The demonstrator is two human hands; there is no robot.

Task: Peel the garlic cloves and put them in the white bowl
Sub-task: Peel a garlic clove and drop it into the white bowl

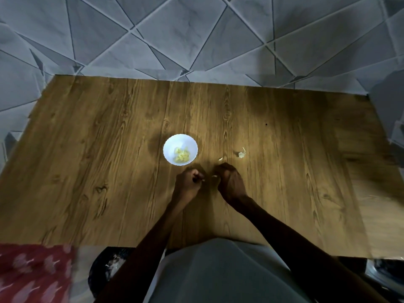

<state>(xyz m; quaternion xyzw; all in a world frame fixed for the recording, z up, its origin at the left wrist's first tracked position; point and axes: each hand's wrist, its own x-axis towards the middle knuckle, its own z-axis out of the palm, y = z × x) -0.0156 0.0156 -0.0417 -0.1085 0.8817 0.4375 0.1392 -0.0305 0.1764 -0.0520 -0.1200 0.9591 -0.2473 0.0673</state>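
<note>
The white bowl (172,144) holds pale yellow peeled cloves (181,155); one unpeeled clove (241,154) lies apart to its right.

One head-worn, wide-angle view only. It looks forward and steeply down from above the near edge of the brown wood-grain table (87,149), at close range. Grey triangular-patterned tiling (196,29) shows beyond the table's far edge.

A wood-grain table (87,149) carries a white bowl (169,147) holding peeled garlic cloves (181,154), just beyond the left hand (189,181). Just beyond the right hand (228,180) lies a small scrap of garlic skin (220,159). A pale garlic piece (241,154) lies farther out to that hand's right.
</note>
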